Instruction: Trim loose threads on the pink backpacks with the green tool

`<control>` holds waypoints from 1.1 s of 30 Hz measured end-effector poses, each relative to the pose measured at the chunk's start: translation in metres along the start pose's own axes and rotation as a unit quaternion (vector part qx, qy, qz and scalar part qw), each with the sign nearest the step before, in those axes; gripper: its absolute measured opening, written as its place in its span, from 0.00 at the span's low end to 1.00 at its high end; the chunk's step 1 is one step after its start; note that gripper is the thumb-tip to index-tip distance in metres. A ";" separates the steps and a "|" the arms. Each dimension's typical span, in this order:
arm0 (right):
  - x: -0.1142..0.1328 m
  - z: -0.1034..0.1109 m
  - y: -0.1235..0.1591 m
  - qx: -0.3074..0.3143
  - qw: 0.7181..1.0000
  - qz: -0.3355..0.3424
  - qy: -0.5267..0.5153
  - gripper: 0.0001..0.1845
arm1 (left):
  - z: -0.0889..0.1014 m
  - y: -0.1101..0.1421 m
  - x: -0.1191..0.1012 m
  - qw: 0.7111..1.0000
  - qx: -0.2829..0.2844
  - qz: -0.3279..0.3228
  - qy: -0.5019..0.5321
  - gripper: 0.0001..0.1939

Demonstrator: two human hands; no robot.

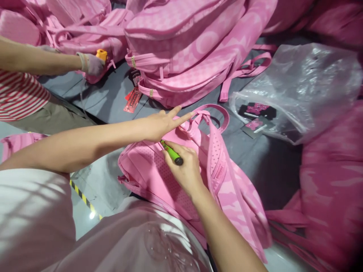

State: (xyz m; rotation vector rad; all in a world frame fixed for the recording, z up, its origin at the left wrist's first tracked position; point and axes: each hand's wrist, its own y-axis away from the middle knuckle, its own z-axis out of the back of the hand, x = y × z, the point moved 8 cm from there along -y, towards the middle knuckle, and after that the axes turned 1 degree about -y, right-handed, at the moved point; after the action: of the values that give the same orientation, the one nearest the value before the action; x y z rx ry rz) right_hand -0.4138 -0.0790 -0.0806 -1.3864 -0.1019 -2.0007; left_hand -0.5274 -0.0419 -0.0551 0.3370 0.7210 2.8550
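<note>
A pink backpack (159, 166) lies in front of my body, with its dotted back panel and shoulder straps facing up. My right hand (185, 162) is closed around a short green stick-shaped tool with a black end (173, 154); its far tip is hidden near my left hand. Stretched over the backpack's top edge, my left hand (160, 124) has its fingers extended and apart, touching the pink fabric by the strap base. Beyond the fingertips rises the pink carry loop (222, 113).
Stacked pink backpacks (187, 56) stand on the grey table (272, 162). A clear plastic bag (314, 83) with dark tags (256, 110) lies right. At left, a co-worker's gloved hand (95, 64) holds an orange tool (101, 54). Another pink backpack (331, 181) borders the right.
</note>
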 end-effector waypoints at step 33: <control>-0.001 -0.002 -0.007 0.039 0.998 -0.054 0.004 0.13 | 0.001 0.003 -0.002 0.999 -0.043 -0.012 0.014 0.55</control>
State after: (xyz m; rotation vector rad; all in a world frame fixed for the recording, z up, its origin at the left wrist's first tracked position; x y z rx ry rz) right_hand -0.4192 -0.0744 -0.0808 -1.3496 -0.2543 -2.0678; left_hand -0.5261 -0.0443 -0.0532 0.2746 0.5999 2.8618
